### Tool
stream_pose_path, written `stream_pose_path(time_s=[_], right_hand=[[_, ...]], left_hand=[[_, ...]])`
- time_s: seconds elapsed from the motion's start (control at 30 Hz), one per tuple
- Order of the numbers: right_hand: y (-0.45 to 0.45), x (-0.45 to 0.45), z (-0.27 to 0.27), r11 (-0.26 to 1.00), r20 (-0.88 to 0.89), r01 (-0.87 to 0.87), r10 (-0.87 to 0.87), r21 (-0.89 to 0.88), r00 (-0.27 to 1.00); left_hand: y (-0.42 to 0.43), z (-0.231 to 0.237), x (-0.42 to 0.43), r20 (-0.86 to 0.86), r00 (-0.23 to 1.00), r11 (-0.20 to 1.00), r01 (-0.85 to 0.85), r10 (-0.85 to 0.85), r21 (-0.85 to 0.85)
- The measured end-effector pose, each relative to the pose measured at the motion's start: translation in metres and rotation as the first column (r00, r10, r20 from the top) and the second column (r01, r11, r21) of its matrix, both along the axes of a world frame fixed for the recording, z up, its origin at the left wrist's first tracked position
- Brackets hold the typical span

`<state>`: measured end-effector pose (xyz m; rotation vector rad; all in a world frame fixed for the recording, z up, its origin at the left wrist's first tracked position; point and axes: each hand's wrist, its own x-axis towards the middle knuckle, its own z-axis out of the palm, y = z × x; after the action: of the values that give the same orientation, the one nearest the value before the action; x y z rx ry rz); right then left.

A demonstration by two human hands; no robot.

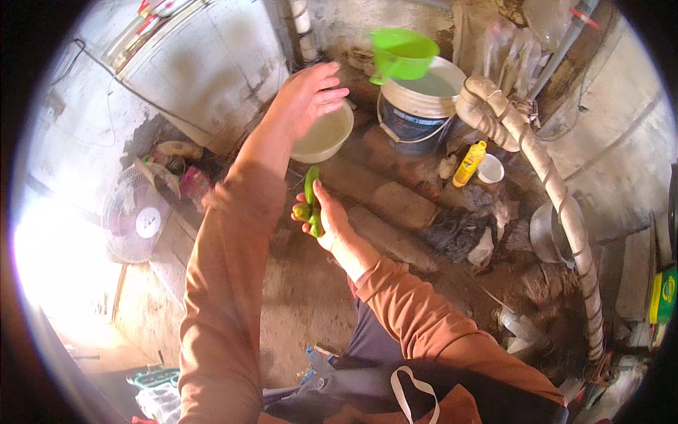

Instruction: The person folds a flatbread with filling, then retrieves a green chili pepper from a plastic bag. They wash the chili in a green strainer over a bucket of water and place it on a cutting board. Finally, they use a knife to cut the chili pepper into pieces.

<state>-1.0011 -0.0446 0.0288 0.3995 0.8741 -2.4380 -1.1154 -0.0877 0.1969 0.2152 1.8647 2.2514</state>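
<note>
My right hand (331,212) is closed around several green vegetables (311,185), which look like long peppers. My left hand (315,98) is stretched forward with its fingers apart and nothing in it. Beneath that hand is a pale plastic basin (339,139) with liquid inside, partly covered by the hand and forearm. Beyond the fingertips a bright green plastic dipper (408,53) is at the rim of a white and dark-blue bucket (418,100) that holds water. The dipper is blurred, and whether it rests on the rim I cannot tell.
A pipe wrapped in cord (548,180) bends down the right side. Near it stand a yellow bottle (470,164), a small white cup (490,169) and a metal pot (545,233). At left is a fan (132,217). Dark plastic scraps (455,233) lie on the ground.
</note>
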Motion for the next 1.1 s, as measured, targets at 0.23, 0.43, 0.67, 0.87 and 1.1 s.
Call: stream_pose_path(time_s=[0.23,0.43,0.67,0.87,1.1], right_hand=[[-0.044,0.007,0.002,0.977,-0.150,-0.208,0.199,-0.044,0.968],[-0.145,0.045,-0.001,0.742,-0.241,-0.544,0.653,0.392,0.718],[-0.295,0.230,-0.033,0.257,-0.327,-0.496,0.943,0.829,-0.057],[-0.339,0.377,-0.020,0.098,-0.413,-0.678,0.853,0.728,-0.320],[-0.358,0.488,0.007,-0.042,-0.594,-0.810,0.658,0.585,-0.463]], left_hand=[[-0.127,-0.056,0.176,0.032,0.995,0.464,-0.071,0.090,0.883],[-0.170,-0.128,0.386,0.204,0.856,0.665,-0.501,0.474,0.554],[-0.171,-0.171,0.633,0.365,0.315,0.256,-0.946,0.876,0.201],[-0.140,-0.163,0.736,0.281,0.054,0.076,-0.995,0.958,-0.068],[-0.104,-0.123,0.792,0.040,-0.209,-0.189,-0.940,0.977,-0.285]])
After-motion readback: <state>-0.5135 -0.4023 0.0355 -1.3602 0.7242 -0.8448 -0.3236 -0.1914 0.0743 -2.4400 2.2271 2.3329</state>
